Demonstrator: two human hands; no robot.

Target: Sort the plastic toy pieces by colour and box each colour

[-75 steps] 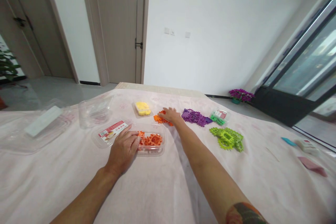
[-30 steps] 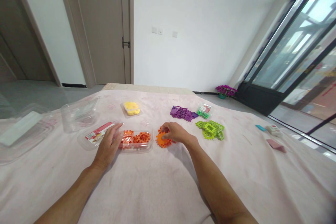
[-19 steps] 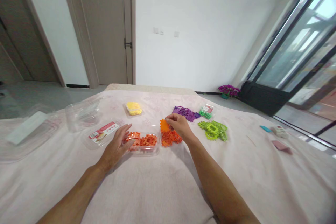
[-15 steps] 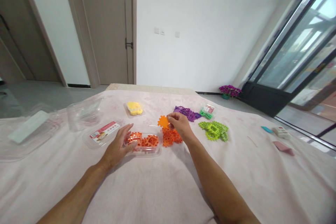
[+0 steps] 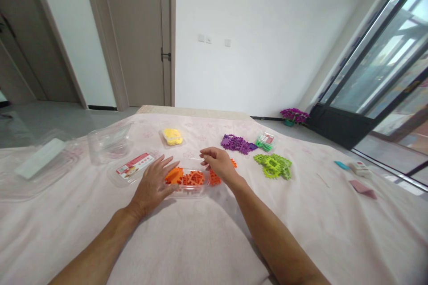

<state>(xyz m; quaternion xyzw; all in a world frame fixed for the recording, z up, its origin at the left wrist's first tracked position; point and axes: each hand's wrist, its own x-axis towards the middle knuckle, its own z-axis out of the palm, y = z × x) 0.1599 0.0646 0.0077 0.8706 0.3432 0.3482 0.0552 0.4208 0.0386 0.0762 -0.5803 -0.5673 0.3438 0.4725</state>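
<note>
Orange toothed plastic pieces [image 5: 195,178] lie in a clear plastic container [image 5: 190,194] in the middle. One solid orange gear-shaped piece [image 5: 174,176] rests at its left end. My left hand [image 5: 155,180] is at that end, fingers spread, its thumb over the near rim. My right hand [image 5: 217,162] hovers above the container's right end, fingers a little apart, with nothing visible in them. Behind and under it, more orange pieces [image 5: 214,179] sit on the cloth, partly hidden by the hand.
A clear lid [image 5: 135,167] with a red label lies left of the container. Further left are clear tubs [image 5: 110,144]. Behind is a boxed yellow set [image 5: 173,137]. Purple pieces [image 5: 237,143], a green boxed set [image 5: 265,141] and lime pieces [image 5: 273,166] lie to the right.
The orange gear piece has left my right hand and now lies in the container's left end. My right hand has moved slightly left and down, and its fingers have parted.
</note>
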